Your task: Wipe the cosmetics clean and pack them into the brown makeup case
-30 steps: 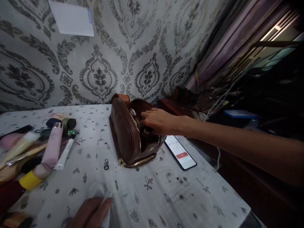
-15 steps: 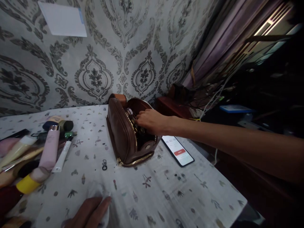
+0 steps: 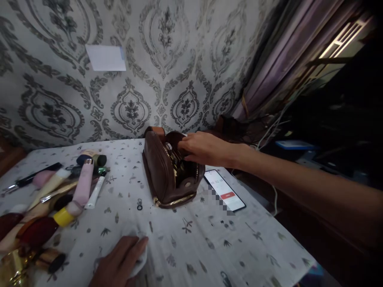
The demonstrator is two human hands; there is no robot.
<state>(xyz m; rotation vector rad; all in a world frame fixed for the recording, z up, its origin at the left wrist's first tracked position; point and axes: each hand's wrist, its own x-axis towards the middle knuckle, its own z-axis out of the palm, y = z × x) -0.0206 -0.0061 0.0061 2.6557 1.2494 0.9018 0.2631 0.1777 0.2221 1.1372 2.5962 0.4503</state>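
A brown leather cosmetic bag [image 3: 157, 171] stands unzipped near the wall, its gold zipper hanging wide around the mouth. Several small items [image 3: 176, 159] show inside it, too dark to name. My right hand [image 3: 206, 147] is at the far right rim of the opening, fingers curled inward; whatever they hold, if anything, is hidden. Lower down, my left hand [image 3: 119, 259] rests on the tablecloth with its fingers closed over a crumpled white cloth [image 3: 140, 261], perhaps a tissue or wipe.
To the left lies a pile of cosmetics, among them a pink tube [image 3: 83, 183], a slim white tube [image 3: 95, 192] and a yellow-collared bottle [image 3: 64, 216]. A phone [image 3: 226, 191] lies right of the bag. White cables [image 3: 273, 127] hang beyond the table's right edge.
My right hand has risen out of the bag's depth toward its right rim. The camera view has shifted, moving everything rightward. My left hand stays on the white cloth.
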